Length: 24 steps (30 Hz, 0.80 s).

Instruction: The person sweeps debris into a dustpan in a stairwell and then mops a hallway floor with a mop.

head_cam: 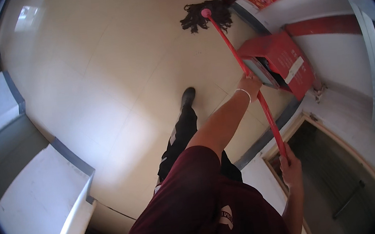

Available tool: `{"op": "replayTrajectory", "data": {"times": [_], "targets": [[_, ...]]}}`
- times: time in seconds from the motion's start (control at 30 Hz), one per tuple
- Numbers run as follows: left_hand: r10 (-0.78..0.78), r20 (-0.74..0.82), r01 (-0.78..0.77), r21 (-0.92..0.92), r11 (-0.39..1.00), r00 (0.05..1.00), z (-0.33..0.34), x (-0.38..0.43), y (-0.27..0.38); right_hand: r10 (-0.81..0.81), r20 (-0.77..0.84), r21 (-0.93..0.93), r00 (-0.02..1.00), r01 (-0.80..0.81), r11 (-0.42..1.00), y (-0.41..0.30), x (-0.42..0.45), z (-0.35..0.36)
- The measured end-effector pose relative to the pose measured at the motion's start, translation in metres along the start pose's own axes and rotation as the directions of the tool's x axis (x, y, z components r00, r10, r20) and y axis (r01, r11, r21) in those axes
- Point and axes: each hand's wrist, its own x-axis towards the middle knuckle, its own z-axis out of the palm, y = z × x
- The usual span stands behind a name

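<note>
A mop with a red pole (229, 45) slants down from my body to the floor. My left hand (250, 86), with a thin white band at the wrist, is wrapped around the middle of the pole. Lower in the picture, my right hand (291, 165) grips the pole near its upper end. Dark, stringy mop strands (193, 17) lie spread on the beige tiled floor (98, 75), close to the wall's dark skirting. A pink round socket (206, 12) joins pole and strands.
A red metal box (282, 59) with writing and a partly uncovered front stands by the right wall, beside my left hand. A red pipe (324, 26) runs behind it. A framed glass pane (334, 165) is at lower right. White wall sections (44, 176) with grey skirting jut out at left.
</note>
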Motion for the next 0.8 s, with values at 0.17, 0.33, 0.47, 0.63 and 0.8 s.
{"op": "replayTrajectory", "data": {"times": [0.17, 0.33, 0.47, 0.63, 0.8], "targets": [[-0.182, -0.371, 0.131, -0.159, 0.979, 0.911, -0.038, -0.042, -0.070, -0.163, 0.179, -0.133, 0.970, 0.188, 0.973, -0.106, 0.021, -0.004], [-0.398, -0.474, 0.309, -0.257, 0.916, 0.786, -0.054, -0.138, -0.114, -0.310, 0.408, -0.294, 0.859, 0.445, 0.846, -0.150, 0.031, 0.019], [-0.630, -0.401, 0.549, -0.309, 0.777, 0.666, -0.046, -0.234, -0.142, -0.323, 0.581, -0.313, 0.747, 0.571, 0.759, -0.189, 0.034, 0.070], [-0.837, -0.417, 0.712, -0.461, 0.530, 0.354, -0.030, -0.352, -0.170, -0.368, 0.731, 0.188, 0.575, 0.348, 0.918, -0.226, 0.025, 0.131], [-0.856, -0.443, 0.702, -0.519, 0.488, 0.268, 0.003, -0.391, -0.177, -0.857, 0.372, 0.581, 0.356, 0.632, 0.514, -0.210, 0.035, 0.202]]}}
